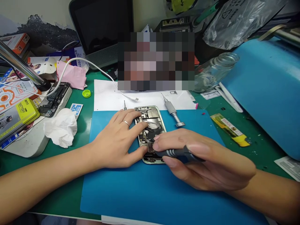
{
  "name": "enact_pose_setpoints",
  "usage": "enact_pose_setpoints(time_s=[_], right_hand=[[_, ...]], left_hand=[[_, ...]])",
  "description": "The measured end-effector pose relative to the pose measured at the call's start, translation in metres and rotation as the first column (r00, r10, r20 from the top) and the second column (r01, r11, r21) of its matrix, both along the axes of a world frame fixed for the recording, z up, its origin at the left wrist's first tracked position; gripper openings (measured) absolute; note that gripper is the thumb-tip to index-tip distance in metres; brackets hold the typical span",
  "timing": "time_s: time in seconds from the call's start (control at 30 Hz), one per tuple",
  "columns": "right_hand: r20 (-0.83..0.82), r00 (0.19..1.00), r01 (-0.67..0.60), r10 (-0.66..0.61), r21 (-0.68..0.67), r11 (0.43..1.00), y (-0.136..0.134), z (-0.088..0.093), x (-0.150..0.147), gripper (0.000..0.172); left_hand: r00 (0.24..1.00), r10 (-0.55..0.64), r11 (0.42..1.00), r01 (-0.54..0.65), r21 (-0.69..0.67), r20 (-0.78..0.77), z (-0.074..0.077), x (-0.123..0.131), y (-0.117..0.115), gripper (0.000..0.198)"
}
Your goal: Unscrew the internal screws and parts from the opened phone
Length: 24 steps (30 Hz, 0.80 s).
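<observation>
A smartphone with its back off and its inner parts bare lies upright in view on the blue mat. My left hand, a ring on one finger, rests with spread fingertips along the phone's left side. My right hand is closed around a dark tool with a ribbed grip, which looks like a screwdriver. It points at the phone's lower half; its tip is hard to make out beside my fingers. Beyond the phone lies a silver screwdriver. Past my left fingers shows the tip of another thin tool.
A white cable ends on white paper. Leftward are an opened phone, crumpled tissue, a yellow battery box and a green cap. Rightward are a glass jar, white tweezers and a yellow packet.
</observation>
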State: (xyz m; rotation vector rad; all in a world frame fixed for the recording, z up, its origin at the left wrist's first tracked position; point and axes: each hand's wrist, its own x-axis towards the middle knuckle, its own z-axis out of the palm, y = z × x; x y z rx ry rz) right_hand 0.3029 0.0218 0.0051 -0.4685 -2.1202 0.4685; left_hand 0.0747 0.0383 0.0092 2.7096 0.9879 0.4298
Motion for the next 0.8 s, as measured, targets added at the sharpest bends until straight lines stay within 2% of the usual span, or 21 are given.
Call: enact_pose_setpoints(time_s=[0.2, 0.5, 0.57, 0.7, 0.8], right_hand=[[-0.034, 0.999, -0.009, 0.009, -0.022, 1.000, 0.0013, 0.0005, -0.0008, 0.049], [-0.022, 1.000, -0.008, 0.008, 0.018, 1.000, 0.0005, -0.0002, -0.0013, 0.052], [-0.023, 1.000, -0.009, 0.010, 0.024, 1.000, 0.0007, 0.0000, -0.0015, 0.056], [-0.010, 1.000, -0.017, 0.017, 0.065, 0.998, 0.0010, -0.0006, -0.0018, 0.077], [-0.005, 1.000, -0.018, 0.018, 0.070, 0.997, 0.0012, -0.0016, -0.0014, 0.075]], left_hand=[[1.000, 0.002, 1.000, -0.002, -0.010, -0.006, 0.0003, 0.0008, 0.0000, 0.050], [1.000, 0.002, 1.000, -0.002, -0.013, 0.009, -0.0001, 0.0004, 0.0003, 0.050], [1.000, 0.000, 1.000, 0.001, -0.016, 0.009, 0.0000, 0.0004, 0.0006, 0.050], [1.000, -0.006, 1.000, 0.006, -0.015, 0.014, 0.0004, 0.0009, 0.0008, 0.049], [1.000, -0.003, 1.000, 0.004, -0.019, 0.009, 0.0008, 0.0009, 0.0005, 0.050]])
